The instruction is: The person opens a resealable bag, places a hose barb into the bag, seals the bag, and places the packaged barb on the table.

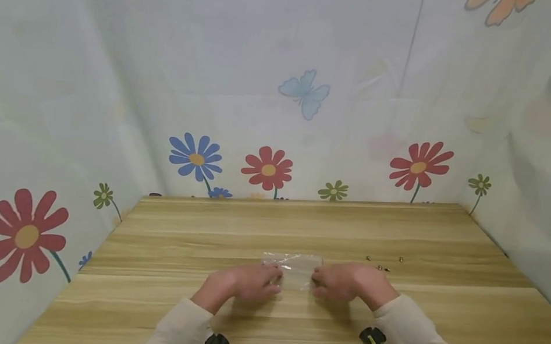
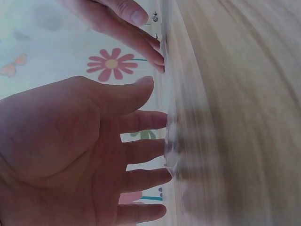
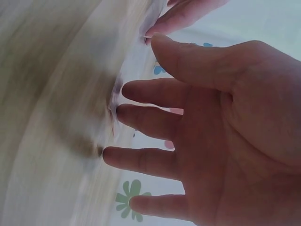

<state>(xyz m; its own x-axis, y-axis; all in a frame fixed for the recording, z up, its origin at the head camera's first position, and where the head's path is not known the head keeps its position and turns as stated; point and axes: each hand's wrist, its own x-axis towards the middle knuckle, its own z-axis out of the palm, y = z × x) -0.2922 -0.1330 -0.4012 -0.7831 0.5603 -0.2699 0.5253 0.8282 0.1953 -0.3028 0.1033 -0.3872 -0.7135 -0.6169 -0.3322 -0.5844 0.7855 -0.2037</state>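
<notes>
A clear plastic bag lies flat on the wooden table between the two hands. My left hand touches the bag's left side with its fingertips; in the left wrist view its fingers are spread and fairly straight, the thumb apart from them. On the bag's right side rests my right hand. The right wrist view shows its fingers extended, with fingertips against the bag and table and the thumb free. Neither hand visibly pinches anything.
Several small metal pieces lie scattered on the wooden table, just beyond the right hand. A pale cloth with printed flowers hangs along the back and both sides of the table.
</notes>
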